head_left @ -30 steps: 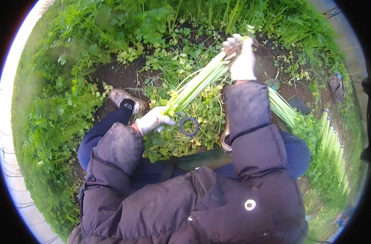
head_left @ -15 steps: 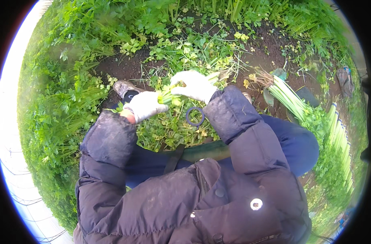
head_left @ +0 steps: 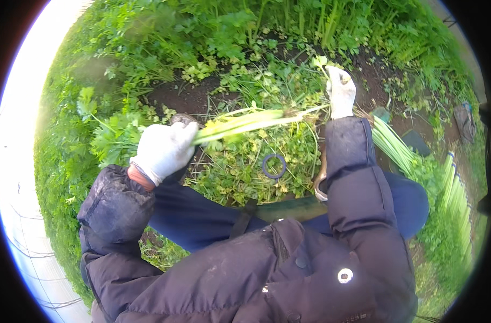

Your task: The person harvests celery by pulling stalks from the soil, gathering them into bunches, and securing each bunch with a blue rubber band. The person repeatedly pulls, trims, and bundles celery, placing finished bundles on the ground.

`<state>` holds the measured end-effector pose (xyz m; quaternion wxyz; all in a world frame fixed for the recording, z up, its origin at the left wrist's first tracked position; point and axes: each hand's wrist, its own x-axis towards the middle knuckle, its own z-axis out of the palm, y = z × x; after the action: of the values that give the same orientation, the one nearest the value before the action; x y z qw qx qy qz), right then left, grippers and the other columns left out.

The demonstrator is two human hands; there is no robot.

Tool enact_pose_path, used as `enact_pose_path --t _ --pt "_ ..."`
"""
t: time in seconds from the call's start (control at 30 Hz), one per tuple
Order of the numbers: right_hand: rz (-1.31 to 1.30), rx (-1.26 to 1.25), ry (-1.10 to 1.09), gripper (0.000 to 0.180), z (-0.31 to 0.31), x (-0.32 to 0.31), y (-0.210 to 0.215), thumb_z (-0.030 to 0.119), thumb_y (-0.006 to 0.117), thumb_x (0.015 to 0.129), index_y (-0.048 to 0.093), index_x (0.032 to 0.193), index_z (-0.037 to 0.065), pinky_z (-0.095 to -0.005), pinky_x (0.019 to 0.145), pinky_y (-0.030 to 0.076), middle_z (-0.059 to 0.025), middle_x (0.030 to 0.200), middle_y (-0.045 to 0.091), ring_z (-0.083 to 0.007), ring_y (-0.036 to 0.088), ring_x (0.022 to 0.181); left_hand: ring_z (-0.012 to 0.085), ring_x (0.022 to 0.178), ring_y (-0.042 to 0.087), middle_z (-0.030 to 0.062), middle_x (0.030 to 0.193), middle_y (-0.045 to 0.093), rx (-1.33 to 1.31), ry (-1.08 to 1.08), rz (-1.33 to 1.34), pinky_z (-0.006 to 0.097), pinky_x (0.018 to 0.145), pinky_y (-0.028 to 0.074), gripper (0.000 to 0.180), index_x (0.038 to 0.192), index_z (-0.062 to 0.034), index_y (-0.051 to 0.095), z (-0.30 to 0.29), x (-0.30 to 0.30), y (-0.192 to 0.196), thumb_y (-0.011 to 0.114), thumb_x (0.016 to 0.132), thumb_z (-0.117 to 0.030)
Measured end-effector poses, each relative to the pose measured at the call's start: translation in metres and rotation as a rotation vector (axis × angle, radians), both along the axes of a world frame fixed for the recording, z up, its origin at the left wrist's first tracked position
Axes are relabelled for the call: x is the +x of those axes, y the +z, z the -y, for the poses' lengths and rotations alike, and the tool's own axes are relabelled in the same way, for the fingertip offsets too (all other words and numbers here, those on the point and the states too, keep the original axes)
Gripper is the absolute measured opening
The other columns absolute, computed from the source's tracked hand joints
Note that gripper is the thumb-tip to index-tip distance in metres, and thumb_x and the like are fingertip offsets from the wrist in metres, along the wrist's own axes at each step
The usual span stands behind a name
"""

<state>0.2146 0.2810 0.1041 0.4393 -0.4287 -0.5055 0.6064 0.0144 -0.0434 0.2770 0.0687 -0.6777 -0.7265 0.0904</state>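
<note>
My left hand (head_left: 164, 152), in a white glove, is closed around a bunch of celery (head_left: 240, 125). The pale stalks point right, and the leafy tops (head_left: 113, 134) spread out on the other side of the hand. Farther right and forward, my white-gloved right hand (head_left: 341, 93) is closed, with a small yellow-green celery leaf (head_left: 321, 61) at its fingertips. One thin stalk angles out from the bunch toward that hand. A dark blue ring (head_left: 274, 166) lies below the bunch on loose leaves.
Trimmed leaves and stems (head_left: 240, 169) cover the ground between my legs. At the right lies a pile of celery (head_left: 393, 142), with a row of tied bunches (head_left: 456, 207) beyond it. Standing celery plants (head_left: 202, 32) grow ahead and to the left. A shoe (head_left: 321, 180) shows beneath my right sleeve.
My hands have moved apart: the right went forward and right with the leaf, the left went left with the celery bunch. More of the bunch's stalks now show.
</note>
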Motion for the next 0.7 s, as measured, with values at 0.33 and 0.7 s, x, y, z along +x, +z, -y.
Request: enact_pose_path --t 0.33,0.7 --pt "0.165 0.268 0.258 0.028 0.017 -0.006 0.027 0.022 0.082 0.085 0.075 0.11 0.01 -0.0263 0.078 0.056 -0.0069 0.107 0.074 -0.0131 0.069 0.09 0.0253 0.058 0.062 0.0042 0.071 0.056 -0.075 -0.093 -0.139 0.04 0.052 0.048 0.047 0.124 -0.0104 0.062 0.028 -0.018 0.035 0.069 0.078 -0.019" --pt "-0.667 -0.425 0.787 0.016 0.131 -0.062 0.029 0.019 0.065 0.1 0.062 0.111 0.007 -0.0348 0.066 0.057 -0.0026 0.083 0.068 -0.0156 0.064 0.067 0.0219 0.065 0.063 0.0044 0.092 0.065 -0.086 -0.088 -0.123 0.037 0.059 0.05 0.066 0.142 -0.0121 0.055 0.016 -0.015 0.021 0.07 0.078 -0.017"
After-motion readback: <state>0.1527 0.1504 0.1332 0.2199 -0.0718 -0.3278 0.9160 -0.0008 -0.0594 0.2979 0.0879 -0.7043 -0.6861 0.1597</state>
